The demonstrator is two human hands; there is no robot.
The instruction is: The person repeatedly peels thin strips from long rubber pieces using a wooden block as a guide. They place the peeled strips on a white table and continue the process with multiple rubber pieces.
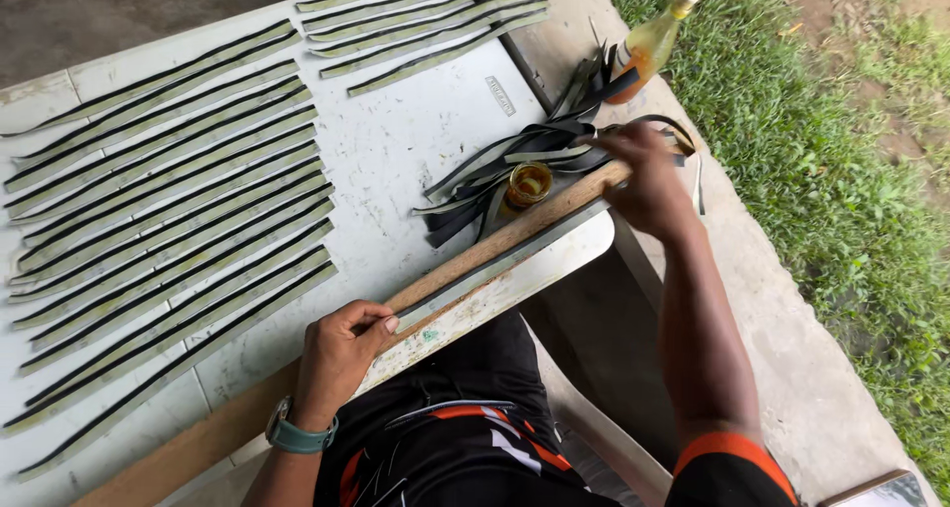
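Observation:
My left hand (341, 354), with a teal watch on its wrist, presses down on one end of a long strip (495, 262) that lies along a wooden plank (495, 238) at the white table's (396, 151) near edge. My right hand (648, 176) is closed at the far end of the strip and plank, over a loose pile of dark strips (524, 156). A small open jar of amber liquid (529, 184) stands beside the plank, between my hands.
Many long pale strips with dark edges (168, 220) lie in parallel rows across the table, and a few more (426, 17) lie at the top. A bottle of yellow liquid (648, 42) lies near the pile. Concrete and grass are on the right.

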